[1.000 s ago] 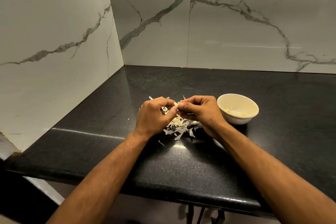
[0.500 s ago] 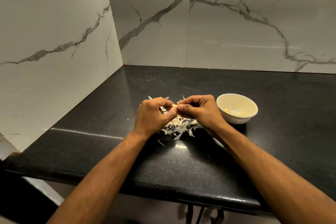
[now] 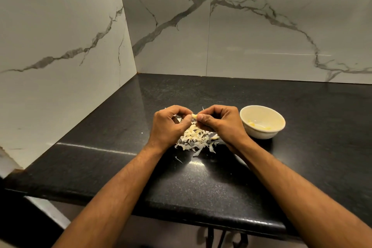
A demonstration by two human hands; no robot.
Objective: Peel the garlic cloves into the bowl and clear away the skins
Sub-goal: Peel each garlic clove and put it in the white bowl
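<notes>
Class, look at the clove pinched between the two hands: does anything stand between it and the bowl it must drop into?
Only the right hand itself lies between the garlic clove and the bowl. The counter around the bowl shows nothing else in the way.

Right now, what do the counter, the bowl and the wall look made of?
Counter: dark speckled stone, likely polished granite, since it mirrors the light. Bowl: cream and glossy, probably glazed ceramic, possibly melamine. Wall: white slabs with grey veins, marble or marble-look tile, with a soft sheen.
</notes>
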